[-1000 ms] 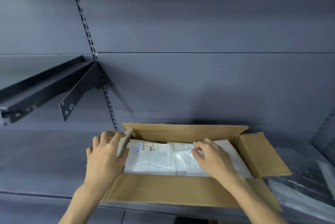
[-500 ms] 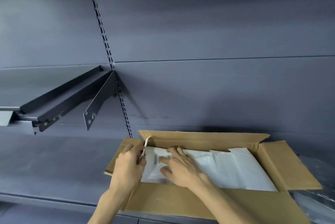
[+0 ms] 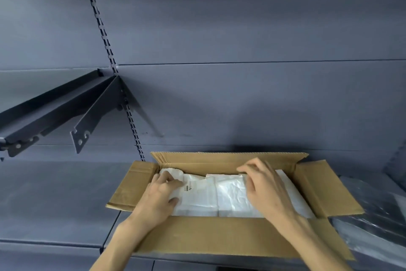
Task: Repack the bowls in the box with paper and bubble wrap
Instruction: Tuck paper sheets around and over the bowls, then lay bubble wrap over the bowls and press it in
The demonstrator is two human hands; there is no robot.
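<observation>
I am watching the box (image 3: 219, 235) lying open on the shelf (image 3: 55, 200), the white paper (image 3: 206, 196) covering what is inside. My left hand (image 3: 159, 198) is pressing it, grip apart; my right hand (image 3: 263, 189) is hovering, fingers loose. The bowls are hidden, so pressing too hard is risking cracks.

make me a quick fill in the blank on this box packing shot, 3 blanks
1. The white wrapping lies inside an open ____ box.
2. The left hand presses the wrapping at the box's ____ end.
3. The shelf bracket hangs to the ____ of the box.

Missing words: cardboard; left; left
</observation>
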